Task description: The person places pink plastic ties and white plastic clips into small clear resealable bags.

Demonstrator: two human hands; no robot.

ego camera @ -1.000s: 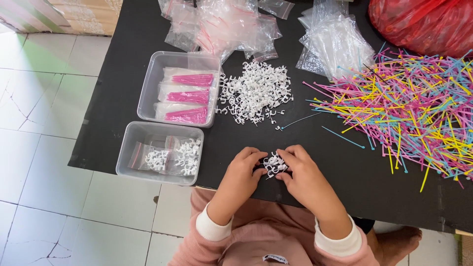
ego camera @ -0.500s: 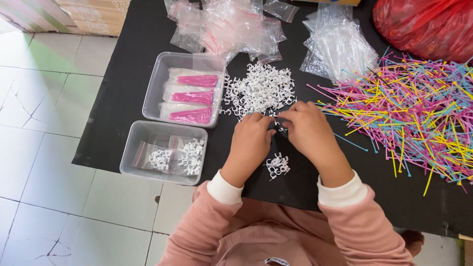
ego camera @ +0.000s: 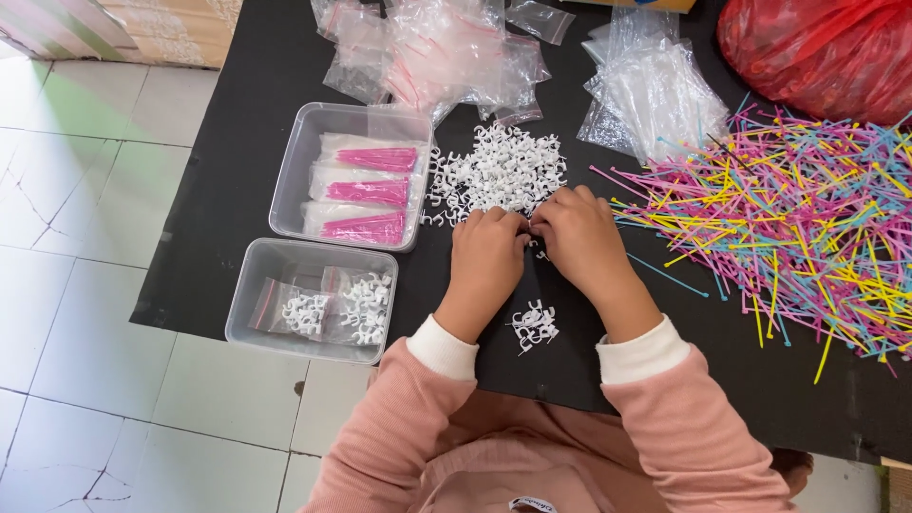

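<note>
The clip pile (ego camera: 499, 176) lies on the black counter (ego camera: 237, 190), and both hands meet at its near edge, the left hand (ego camera: 489, 252) and right hand (ego camera: 579, 237) with fingers curled down onto the clips; whether either grip holds any, I cannot tell. A small heap (ego camera: 535, 325) sits between the wrists. Left are two tubs (ego camera: 285, 199), right the ties (ego camera: 788, 218).

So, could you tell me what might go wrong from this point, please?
The small batch of clips lies loose near the black mat's front edge, between the sleeves; a forearm could sweep pieces onto the floor. Both hands, left hand and right hand, pick at the big clip pile, which may scatter toward the coloured ties.
</note>
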